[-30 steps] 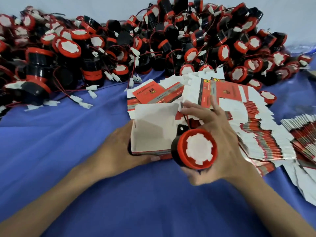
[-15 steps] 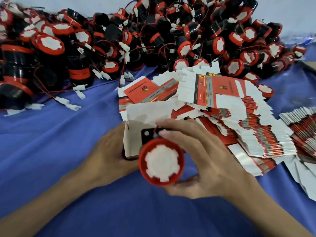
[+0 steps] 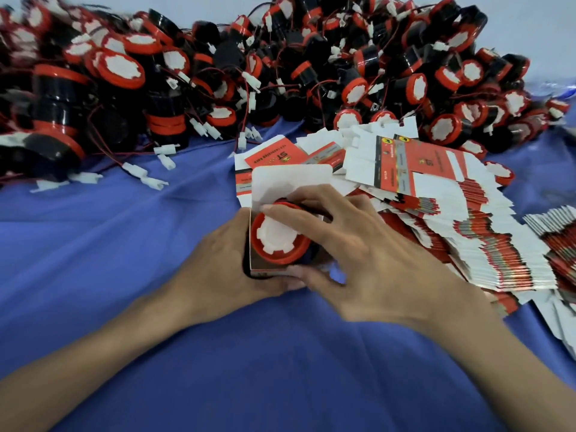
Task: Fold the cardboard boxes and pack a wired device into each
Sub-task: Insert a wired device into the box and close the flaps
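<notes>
Head view showed the left hand (image 3: 215, 269) wrapped round the side of a small cardboard box (image 3: 290, 185), thumb along its lower edge, a closed grip steadying the open mouth toward the camera. The right hand (image 3: 374, 260) curled over a round black device (image 3: 276, 238) with a red rim and white face, its fingers (image 3: 299, 213) lying across the top of that face and its thumb beneath, a closed grip on the device. The device sat partly inside the box mouth, under the raised white flap (its wire was hidden).

The device looked like hard, smooth plastic, rigid and probably light, so pressing on the rim seemed safe. The box was thin card, likely to buckle if squeezed mid-wall; holding it near the corners seemed wiser. A stray wire could catch the flap.

Behind lay a heap of devices (image 3: 218, 73), and to the right a stack of flat boxes (image 3: 486, 244), all on the blue-covered counter (image 3: 109, 244).
</notes>
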